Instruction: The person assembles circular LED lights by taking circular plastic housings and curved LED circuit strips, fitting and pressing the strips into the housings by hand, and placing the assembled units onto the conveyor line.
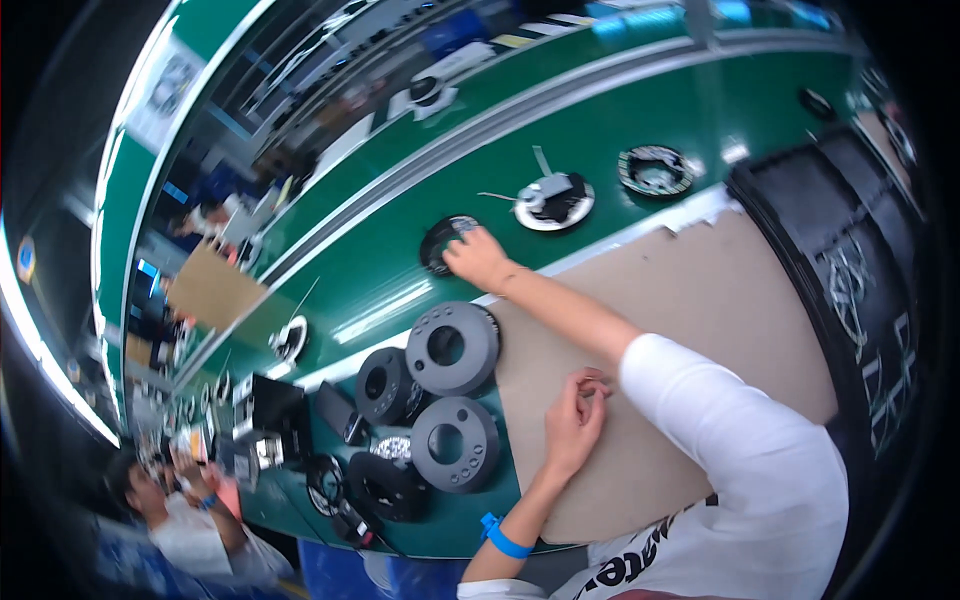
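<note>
Right hand (478,258) over a black, ring-shaped part (433,249) on the glossy green lane (375,290)

The right hand's fingers bend down at the right side of the black part, covering some of its rim. The left hand (574,424) is above the flat, matte tan board (690,290), its fingers loosely curled and the thumb near their tips. Blur leaves it unclear whether either hand has anything clamped; I cannot tell.

Close to the right forearm, on the near side of the lane, lies a smooth grey plastic ring (477,368) with small round holes in its face. A similar grey ring (481,452) sits below it, with a darker round housing (396,367) to their left.

Farther along the lane to the right are a white disc (574,213) carrying a pale boxy module (547,188), then a black-and-white ring (624,172) with a busy, broken texture. A black, compartmented tray (800,180) borders the board. The white-sleeved right arm crosses the board and hides part of it. A co-worker (190,530) in white is at the lower left.
</note>
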Available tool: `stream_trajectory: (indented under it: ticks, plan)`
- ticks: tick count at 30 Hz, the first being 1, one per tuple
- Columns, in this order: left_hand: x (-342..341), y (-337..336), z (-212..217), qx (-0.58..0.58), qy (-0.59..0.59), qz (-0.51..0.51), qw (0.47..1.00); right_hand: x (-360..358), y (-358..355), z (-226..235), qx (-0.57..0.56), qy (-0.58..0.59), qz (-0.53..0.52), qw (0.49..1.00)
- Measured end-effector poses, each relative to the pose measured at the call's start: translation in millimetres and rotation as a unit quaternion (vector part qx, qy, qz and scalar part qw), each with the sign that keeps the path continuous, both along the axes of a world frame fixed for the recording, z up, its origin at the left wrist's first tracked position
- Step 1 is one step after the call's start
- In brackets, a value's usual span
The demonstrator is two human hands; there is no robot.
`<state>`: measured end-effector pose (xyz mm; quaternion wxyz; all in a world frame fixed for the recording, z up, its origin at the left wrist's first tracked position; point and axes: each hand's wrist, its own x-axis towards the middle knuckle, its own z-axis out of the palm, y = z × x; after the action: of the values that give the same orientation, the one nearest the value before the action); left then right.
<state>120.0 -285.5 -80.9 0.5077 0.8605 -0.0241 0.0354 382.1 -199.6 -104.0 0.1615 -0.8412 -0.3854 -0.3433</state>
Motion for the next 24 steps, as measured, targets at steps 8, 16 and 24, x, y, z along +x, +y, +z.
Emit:
stream_trajectory:
  ticks: [8,16,24]
  plan:
    - [-1,3,9,0.064,-0.068,0.029,0.995,5,-15,133,-0.188,0.294,-0.021,0.937]
    - [-27,-51,48,-0.166,0.024,-0.178,0.970,2,-121,152,-0.117,0.232,0.035,0.965]
    - [-40,-108,101,-0.397,0.236,-0.276,0.843,-6,-161,143,-0.182,0.158,0.074,0.968]
